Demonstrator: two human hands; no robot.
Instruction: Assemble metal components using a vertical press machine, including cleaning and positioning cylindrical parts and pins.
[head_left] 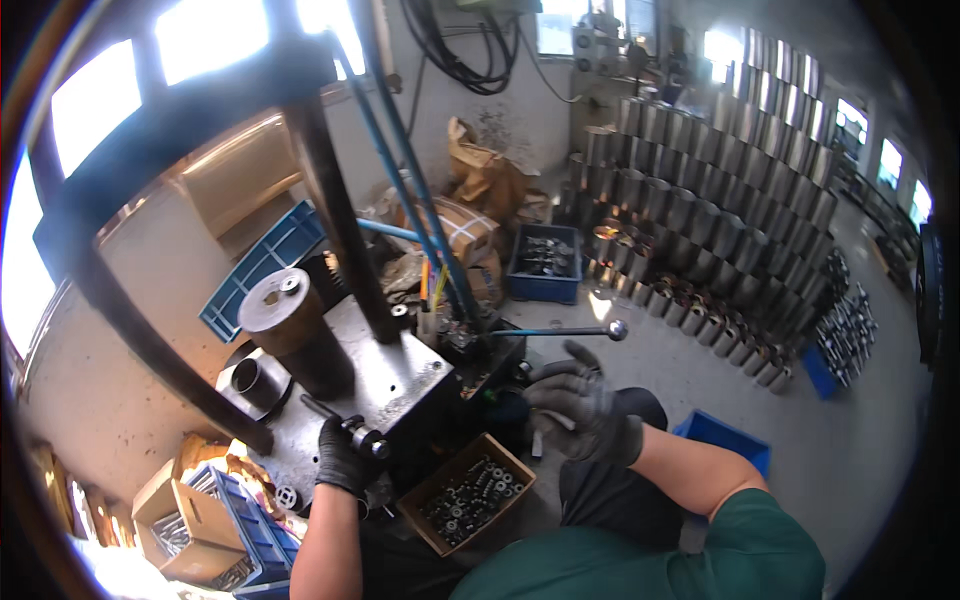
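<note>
My left hand (338,458), in a dark glove, is closed around a metal shaft part (366,438) with a round collar, held at the front edge of the press table (405,375). My right hand (583,408), gloved too, is raised with its fingers apart and nothing visible in them. It is just below the press lever (560,332), a blue bar with a metal ball at its end, and looks apart from it. A thick steel cylinder (300,335) stands on the press table, beside a short open metal ring (252,380).
A cardboard box (418,522) of small metal parts sits between my arms. Dark press columns (335,215) rise at the left. Blue bins stand behind (545,290) and by my right elbow (750,447). Stacked metal tubes (700,200) fill the back right.
</note>
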